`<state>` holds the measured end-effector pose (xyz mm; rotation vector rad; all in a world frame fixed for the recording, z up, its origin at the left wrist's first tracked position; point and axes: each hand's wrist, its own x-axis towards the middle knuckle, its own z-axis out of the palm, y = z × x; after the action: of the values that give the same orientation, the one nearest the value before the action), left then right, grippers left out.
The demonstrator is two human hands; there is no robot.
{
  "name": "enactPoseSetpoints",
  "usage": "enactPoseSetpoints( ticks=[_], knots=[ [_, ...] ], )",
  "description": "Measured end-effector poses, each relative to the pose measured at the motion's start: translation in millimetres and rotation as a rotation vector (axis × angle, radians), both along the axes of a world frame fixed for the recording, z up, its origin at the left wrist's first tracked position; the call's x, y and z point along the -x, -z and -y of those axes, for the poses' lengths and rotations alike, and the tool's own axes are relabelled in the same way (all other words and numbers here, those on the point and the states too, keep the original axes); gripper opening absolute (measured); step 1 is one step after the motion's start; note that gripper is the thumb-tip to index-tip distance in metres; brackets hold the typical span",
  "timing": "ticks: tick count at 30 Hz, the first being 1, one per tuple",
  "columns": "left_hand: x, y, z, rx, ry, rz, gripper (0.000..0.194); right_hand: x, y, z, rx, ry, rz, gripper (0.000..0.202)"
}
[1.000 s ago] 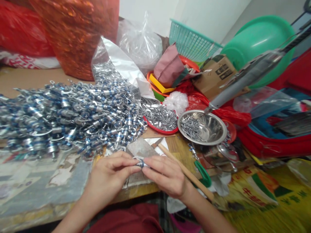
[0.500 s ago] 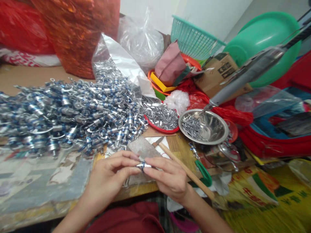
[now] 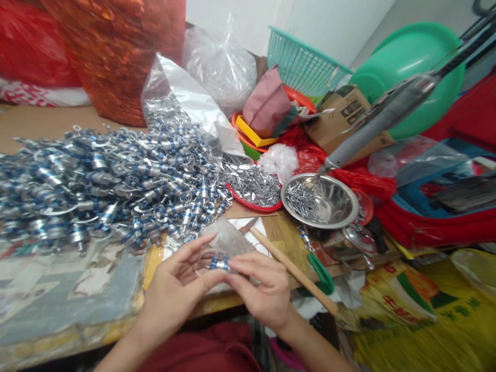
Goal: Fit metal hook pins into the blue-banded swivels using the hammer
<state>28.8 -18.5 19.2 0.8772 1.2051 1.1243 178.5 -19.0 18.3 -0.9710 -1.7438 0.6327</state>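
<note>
A small silver metal fitting with blue bands (image 3: 219,262) is held between my two hands, above a flat grey metal block (image 3: 223,237). My left hand (image 3: 172,284) steadies it from the left with the thumb below, its index finger raised a little; a thin silver loop shows among those fingers. My right hand (image 3: 267,287) pinches the fitting's right end between thumb and fingertips. A big pile of similar silver and blue fittings (image 3: 116,181) spreads to the left behind my hands.
A red tray (image 3: 256,206) bears many small metal pieces. To its right stands a steel bowl (image 3: 349,206) with metal pins, under a grey-handled tool (image 3: 380,124). A wooden stick (image 3: 294,271), a knife (image 3: 248,224) and a green strap (image 3: 321,274) lie near my right hand.
The fitting has been turned, so more of its blue bands and a loop show. My left fingers have opened up around it; my right hand still pinches it.
</note>
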Motion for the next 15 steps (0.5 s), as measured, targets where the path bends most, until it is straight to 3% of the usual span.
enactPoseSetpoints(
  ticks=[2, 5, 7, 9, 12, 15],
  knots=[
    [-0.7, 1.5, 0.3, -0.008, 0.015, 0.069, 0.063, -1.5, -5.4, -3.3, 0.14, -0.009, 0.005, 0.013],
    [-0.2, 4.0, -2.3, -0.015, 0.015, 0.08, 0.061, -12.9, -12.6, -29.1, 0.26, -0.08, 0.145, 0.009],
    [1.0, 5.5, -5.3, -0.019, 0.041, 0.087, 0.06, -24.5, -14.4, -61.8, 0.212, 0.064, 0.337, 0.013],
    [2.4, 5.7, -7.9, -0.017, 0.071, 0.106, 0.061, -35.6, -12.4, -100.9, 0.18, 0.372, 0.646, 0.024],
    [3.6, 3.6, -9.8, -0.002, 0.121, 0.124, 0.062, -43.5, -2.9, -151.6, 0.244, 0.438, 0.797, 0.026],
    [3.2, 0.7, -10.0, 0.015, 0.171, 0.115, 0.063, -41.2, 9.0, -176.1, 0.3, 0.436, 0.858, 0.021]
  ],
)
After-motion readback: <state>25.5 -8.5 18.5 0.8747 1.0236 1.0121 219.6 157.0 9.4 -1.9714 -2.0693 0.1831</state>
